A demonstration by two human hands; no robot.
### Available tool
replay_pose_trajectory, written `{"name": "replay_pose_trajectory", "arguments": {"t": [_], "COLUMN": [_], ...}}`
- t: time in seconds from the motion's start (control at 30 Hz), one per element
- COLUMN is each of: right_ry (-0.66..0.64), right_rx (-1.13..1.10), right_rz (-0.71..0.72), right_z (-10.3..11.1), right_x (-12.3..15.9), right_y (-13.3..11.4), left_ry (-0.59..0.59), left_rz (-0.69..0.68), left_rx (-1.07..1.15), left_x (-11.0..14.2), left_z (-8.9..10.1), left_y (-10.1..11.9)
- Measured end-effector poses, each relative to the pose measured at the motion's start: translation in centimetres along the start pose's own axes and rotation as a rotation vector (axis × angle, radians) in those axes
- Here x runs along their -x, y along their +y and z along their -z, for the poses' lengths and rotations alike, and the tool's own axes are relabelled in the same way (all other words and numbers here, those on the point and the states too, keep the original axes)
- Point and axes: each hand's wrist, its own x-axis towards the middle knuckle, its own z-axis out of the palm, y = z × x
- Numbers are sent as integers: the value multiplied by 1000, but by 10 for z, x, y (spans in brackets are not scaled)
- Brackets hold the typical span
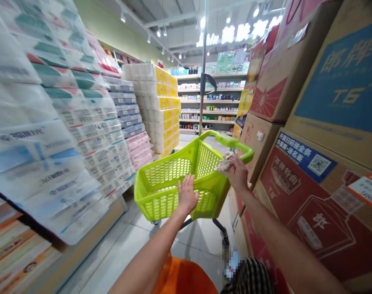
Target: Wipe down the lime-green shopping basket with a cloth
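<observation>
A lime-green shopping cart (167,204) with perforated plastic sides stands sideways in front of me. My left hand (187,195) lies on the cart's near side by the top rim, fingers stretched out, with nothing in it. At the handle end, my right hand (237,173) is closed around a crumpled pale cloth (225,161), which touches the cart's rim just below the green handle (249,153). The fingertips of that hand are partly hidden by the cloth. Inside the basket I see only green plastic walls.
Stacked tissue packs (78,102) line the left, with yellow-and-white packs (167,110) farther back. Tall stacks of liquor cartons (296,196) crowd the right, close to my right arm. A glass door with a dark handle (203,85) and stocked shelves (222,102) stand behind the cart.
</observation>
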Motion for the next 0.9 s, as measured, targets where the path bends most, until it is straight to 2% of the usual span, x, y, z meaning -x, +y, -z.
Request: {"name": "replay_pose_trajectory", "arguments": {"t": [0.1,0.2,0.3,0.4,0.47,0.53,0.6,0.67,0.73,0.83,0.9], "right_ry": [185,149,28,-183,-298,-276,-155,-59,-64,-214,-260], "right_rx": [86,174,226,198,177,234,326,367,345,299,336], "right_rz": [-63,-63,45,307,402,332,177,95,164,407,420], "right_z": [10,11,-5,-22,-24,-18,-12,-10,-14,-17,-12], "right_x": [-35,-46,-15,20,24,13,1,0,12,32,29], "right_y": [28,52,34,-5,-16,-10,5,14,9,-4,-2], "left_ry": [10,-4,4,11,6,0,6,15,12,-17,-35], "left_rz": [24,-23,-33,-31,-30,-44,-62,-64,-55,-64,-82], "left_rx": [-17,-20,-20,-11,1,11,13,6,-2,-8,-12], "left_x": [6,10,10,10,11,13,15,16,16,15,16], "left_z": [2,1,-2,-2,0,1,2,1,-1,-2,-1], "left_y": [-6,-14,-19,-19,-20,-21,-21,-21,-20,-21,-22]}}
